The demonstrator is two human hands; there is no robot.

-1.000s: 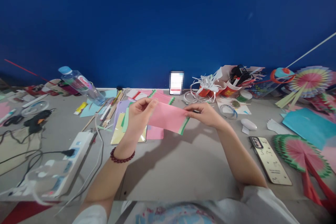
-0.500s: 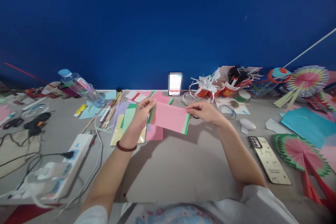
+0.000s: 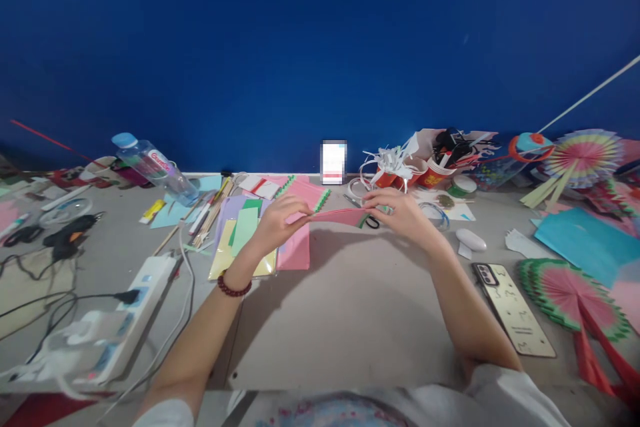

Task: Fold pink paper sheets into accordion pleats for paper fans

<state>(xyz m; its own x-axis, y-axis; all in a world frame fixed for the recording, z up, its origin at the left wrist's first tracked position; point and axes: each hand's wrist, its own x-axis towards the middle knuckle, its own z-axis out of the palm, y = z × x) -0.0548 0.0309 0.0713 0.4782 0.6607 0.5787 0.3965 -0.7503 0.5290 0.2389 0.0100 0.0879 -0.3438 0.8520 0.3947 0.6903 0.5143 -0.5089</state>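
Observation:
A pink paper with green at its edge [image 3: 340,216] is held up above the table between my two hands, seen nearly edge-on as a thin band. My left hand [image 3: 283,220] pinches its left end, with thumb and fingers closed. At the other end my right hand [image 3: 393,209] grips the green-edged side. Under and left of my left hand lie a pink sheet [image 3: 295,250], green papers [image 3: 245,230] and a yellow packet [image 3: 220,260]. Behind the held paper is a pleated pink piece with green edges [image 3: 305,192]. Scissors [image 3: 372,222] show partly beneath my right hand.
A power strip [image 3: 143,313] with cables and a tilted bottle [image 3: 160,170] stand on the left. Red cups [image 3: 435,173] are at the back. At right lie a phone [image 3: 517,310], a white glue dispenser [image 3: 471,239], blue paper [image 3: 585,237] and a pink-green paper fan [image 3: 570,297].
The pink paper has tilted from showing its broad face to nearly edge-on. My left hand has shifted slightly right and downward, and the scissors handle shows more.

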